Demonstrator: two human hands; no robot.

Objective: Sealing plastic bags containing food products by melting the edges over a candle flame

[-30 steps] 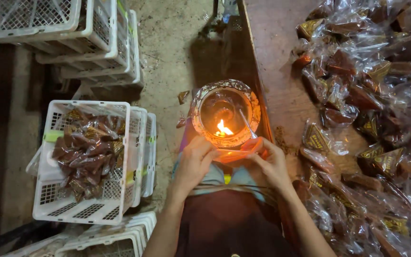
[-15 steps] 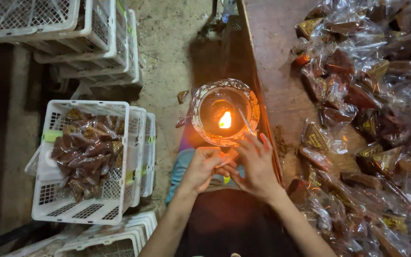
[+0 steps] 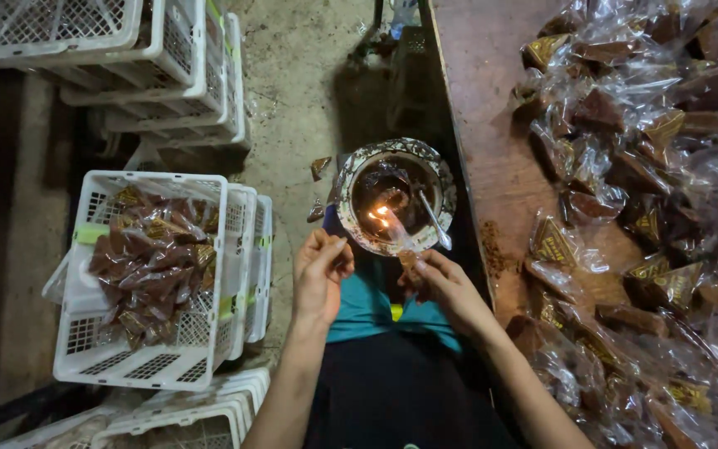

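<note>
Right hand: [image 3: 442,278] closed on a small clear packet [image 3: 409,259] with a brown piece inside, its open end held up toward the flame.
Left hand: [image 3: 319,270] fingers curled together just left of the packet; whether it pinches the film cannot be told.
Flame: [image 3: 378,216] small, burning inside a round foil-lined tin [image 3: 351,175] that sits in front of the person's knees, beside the table edge.
Metal spoon: [image 3: 435,220] lying in the tin, handle resting over the near rim.
Table: [image 3: 492,125] brown top, on the right, heaped with filled clear packets [image 3: 641,166].
Crate: [image 3: 209,274] white plastic, on the floor at left, holding finished packets; more white crates stacked beyond it.
Risk, film: judged likely to shrink or burn through if the packet end lingers in the flame, leaving a hole instead of a seal.
Risk, fingers: both hands work very near the flame; a slip forward could cause a burn.
Risk, tin: it appears to sit close to the knees, so a knock could tip it and spread the fire toward the loose film.
Risk, light: the scene is dim, so the seal line is hard to judge.
</note>
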